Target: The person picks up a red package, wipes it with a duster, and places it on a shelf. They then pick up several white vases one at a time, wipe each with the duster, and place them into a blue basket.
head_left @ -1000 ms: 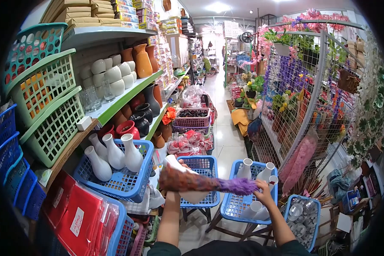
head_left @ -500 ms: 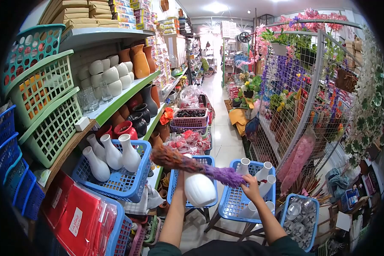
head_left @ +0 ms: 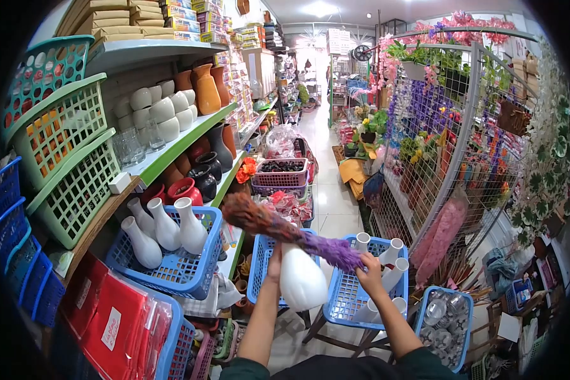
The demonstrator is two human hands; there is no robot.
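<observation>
My left hand (head_left: 275, 265) is closed around the upper part of a white vase (head_left: 304, 282), which hangs tilted with its rounded base toward me. Fingers of my right hand (head_left: 370, 273) grip the purple end of a fluffy duster (head_left: 285, 232). Its other end is brown and orange and reaches left across the vase's top, where it hides the vase's neck. Below the vase is a blue basket (head_left: 258, 285). Under my right hand, another blue basket (head_left: 343, 304) on a dark stand holds several white vases (head_left: 394, 273).
On the left, a blue basket (head_left: 202, 278) of white vases stands beside shelves (head_left: 171, 155) of pots and cups. Red packets (head_left: 123, 316) lie at lower left. A basket of glassware (head_left: 446, 323) sits at lower right, near a wire rack (head_left: 468, 126) with artificial flowers.
The white vase has turned in my left hand, its base swinging slightly right and down. My right hand and the duster have shifted only a little.
</observation>
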